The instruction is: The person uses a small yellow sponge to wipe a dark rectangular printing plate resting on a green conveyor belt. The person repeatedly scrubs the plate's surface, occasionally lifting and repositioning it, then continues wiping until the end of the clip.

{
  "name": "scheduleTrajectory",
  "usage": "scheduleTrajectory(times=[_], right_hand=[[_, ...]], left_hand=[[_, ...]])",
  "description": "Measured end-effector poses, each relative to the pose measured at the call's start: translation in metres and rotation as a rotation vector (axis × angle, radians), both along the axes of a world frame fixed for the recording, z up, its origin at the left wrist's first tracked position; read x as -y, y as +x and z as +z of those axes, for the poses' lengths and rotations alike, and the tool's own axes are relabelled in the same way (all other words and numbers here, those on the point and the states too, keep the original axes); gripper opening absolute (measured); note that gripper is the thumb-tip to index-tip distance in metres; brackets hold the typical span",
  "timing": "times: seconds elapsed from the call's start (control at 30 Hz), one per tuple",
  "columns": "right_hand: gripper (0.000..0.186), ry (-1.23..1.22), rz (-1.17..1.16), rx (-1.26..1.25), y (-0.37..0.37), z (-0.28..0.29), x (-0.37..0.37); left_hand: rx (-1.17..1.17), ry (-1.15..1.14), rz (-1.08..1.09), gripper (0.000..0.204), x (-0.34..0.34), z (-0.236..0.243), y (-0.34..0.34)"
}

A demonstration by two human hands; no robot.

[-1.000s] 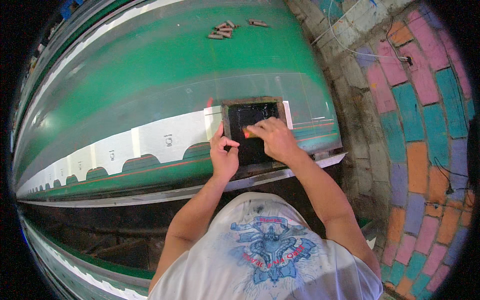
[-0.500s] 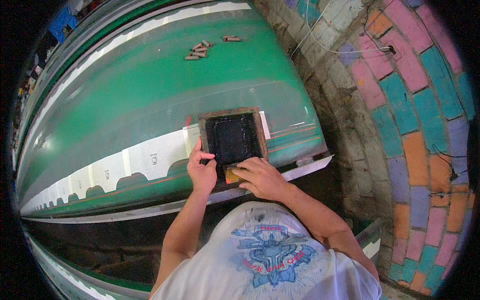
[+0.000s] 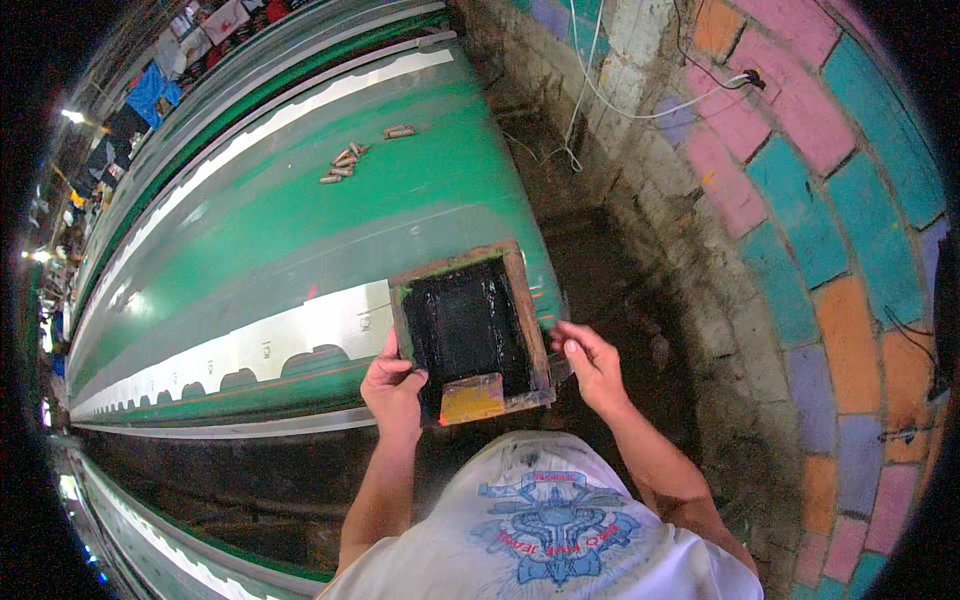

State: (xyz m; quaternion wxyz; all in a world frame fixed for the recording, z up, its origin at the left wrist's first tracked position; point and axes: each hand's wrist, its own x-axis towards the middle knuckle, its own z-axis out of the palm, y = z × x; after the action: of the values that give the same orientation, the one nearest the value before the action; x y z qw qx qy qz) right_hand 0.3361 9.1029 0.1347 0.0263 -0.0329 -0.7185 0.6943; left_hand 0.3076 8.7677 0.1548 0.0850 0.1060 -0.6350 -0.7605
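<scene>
My left hand [image 3: 395, 395] is closed on the left edge of a dark wooden-edged frame [image 3: 515, 270] with a glossy black interior. A yellow squeegee-like block [image 3: 470, 400] with an orange tip lies across the frame's lower end. My right hand [image 3: 595, 375] is just outside the frame's right edge, fingers loosely curled and apart; I see nothing held in it. The frame sits tilted over the near edge of a long green table [image 3: 260, 200], beside a strip of white sheets [image 3: 200, 350] with notched dark cutouts and small printed figures.
Several small metal cylinders [image 3: 343, 165] lie on the green surface. A painted block wall [image 3: 830, 260] with hanging cables [image 3: 680, 110] runs along the right, a dark gap beside it. Another long green table [image 3: 130, 515] is at lower left; cluttered items [image 3: 150, 95] line the upper left.
My right hand has let go of the yellow block, left at the frame's lower end, and moved right of the frame. The frame has turned slightly and shifted toward the table's end.
</scene>
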Motion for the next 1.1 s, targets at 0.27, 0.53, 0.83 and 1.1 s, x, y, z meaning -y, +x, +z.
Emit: scheduleTrajectory(times=[0.27, 0.53, 0.83, 1.1], right_hand=[[0.058, -0.235, 0.051, 0.154, 0.022, -0.042, -0.049], [0.062, -0.581, -0.245, 0.330, -0.003, -0.009, -0.105], [0.045, -0.601, -0.329, 0.405, -0.065, -0.029, -0.242], [0.045, -0.302, -0.221, 0.205, -0.146, -0.022, -0.368]], left_hand=[[-0.112, -0.046, -0.076, 0.033, -0.062, 0.001, -0.011], [-0.171, 0.098, -0.226, 0.030, -0.153, -0.022, -0.057], [-0.187, 0.127, -0.166, 0.028, -0.294, -0.028, -0.082], [-0.069, 0.069, 0.014, 0.027, -0.420, -0.004, -0.097]])
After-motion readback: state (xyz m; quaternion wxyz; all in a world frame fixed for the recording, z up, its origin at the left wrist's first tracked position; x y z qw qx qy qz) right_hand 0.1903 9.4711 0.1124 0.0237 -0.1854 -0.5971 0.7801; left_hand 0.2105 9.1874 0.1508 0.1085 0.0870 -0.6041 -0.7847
